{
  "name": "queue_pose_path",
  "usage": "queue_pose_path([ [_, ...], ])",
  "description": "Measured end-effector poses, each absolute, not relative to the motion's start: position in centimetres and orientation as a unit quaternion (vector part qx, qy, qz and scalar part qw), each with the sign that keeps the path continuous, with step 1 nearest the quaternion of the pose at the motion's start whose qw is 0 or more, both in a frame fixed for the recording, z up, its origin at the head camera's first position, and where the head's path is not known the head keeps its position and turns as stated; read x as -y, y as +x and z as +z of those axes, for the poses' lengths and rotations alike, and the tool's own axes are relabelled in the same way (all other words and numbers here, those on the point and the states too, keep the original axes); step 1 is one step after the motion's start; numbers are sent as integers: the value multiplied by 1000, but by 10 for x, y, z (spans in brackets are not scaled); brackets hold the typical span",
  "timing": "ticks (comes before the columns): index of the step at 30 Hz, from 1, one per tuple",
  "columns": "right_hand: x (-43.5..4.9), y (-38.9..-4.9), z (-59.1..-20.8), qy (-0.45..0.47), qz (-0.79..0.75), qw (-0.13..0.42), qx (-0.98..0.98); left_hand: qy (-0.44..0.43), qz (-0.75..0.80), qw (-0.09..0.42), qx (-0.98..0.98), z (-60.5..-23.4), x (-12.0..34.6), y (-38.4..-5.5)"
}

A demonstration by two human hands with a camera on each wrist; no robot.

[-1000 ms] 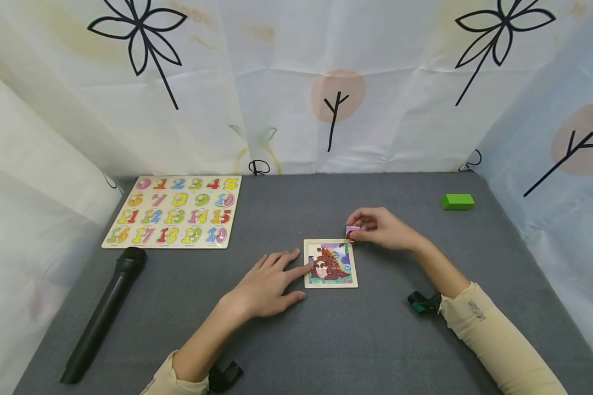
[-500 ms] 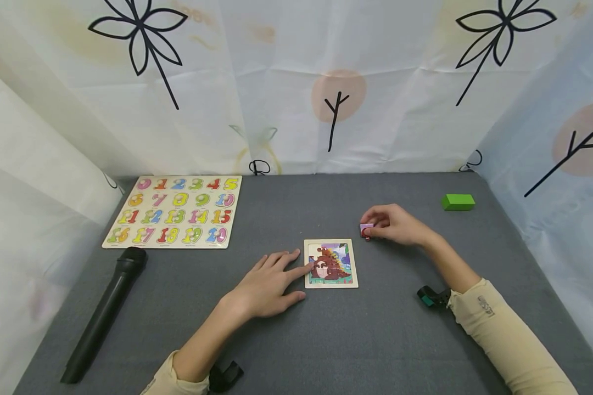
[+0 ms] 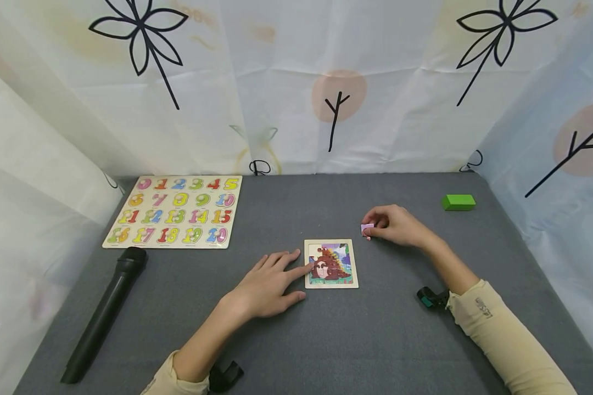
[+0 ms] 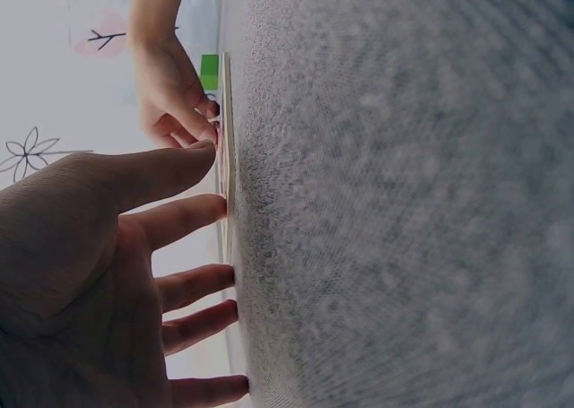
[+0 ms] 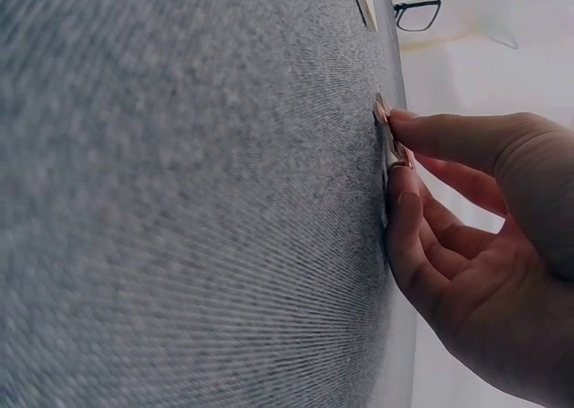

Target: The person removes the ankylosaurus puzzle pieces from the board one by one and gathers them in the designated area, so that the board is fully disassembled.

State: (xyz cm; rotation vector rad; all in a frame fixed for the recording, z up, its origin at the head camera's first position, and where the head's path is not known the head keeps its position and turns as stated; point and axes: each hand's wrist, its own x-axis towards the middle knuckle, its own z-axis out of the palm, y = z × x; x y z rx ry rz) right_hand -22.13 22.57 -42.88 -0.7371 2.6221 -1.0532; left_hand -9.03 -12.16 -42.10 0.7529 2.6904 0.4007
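A small square jigsaw puzzle (image 3: 330,264) with a pale frame lies mid-table, showing a reddish-brown spiky figure; its upper left corner shows bare board. My left hand (image 3: 267,285) is spread flat beside it, the index fingertip touching the puzzle's left side. In the left wrist view, the straight fingers of the left hand (image 4: 117,256) meet the cloth and the board edge. To the right of the puzzle, my right hand (image 3: 392,225) pinches a small pink-purple puzzle piece (image 3: 366,227) between thumb and fingers. The right wrist view shows this piece (image 5: 384,112) edge-on, close to the cloth.
A number puzzle board (image 3: 173,213) lies at the back left. Below it is a black microphone (image 3: 106,312), slanting toward the front left. A green block (image 3: 458,202) sits at the back right. Patterned white curtains (image 3: 277,82) enclose the grey table (image 3: 326,345).
My right hand has moved right, away from the puzzle's top right corner, carrying the puzzle piece, and the piece has turned slightly. The left hand has stayed in place.
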Motion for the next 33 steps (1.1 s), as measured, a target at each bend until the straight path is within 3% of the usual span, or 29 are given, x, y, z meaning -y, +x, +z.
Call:
queue_pose_path([
  [22, -222, -214, -429, -242, -351, 89, -900, 265, 145, 155, -940, -417, 120, -89],
  [33, -210, -207, -429, -263, -380, 106, -880, 260, 141, 158, -942, -418, 120, -89],
])
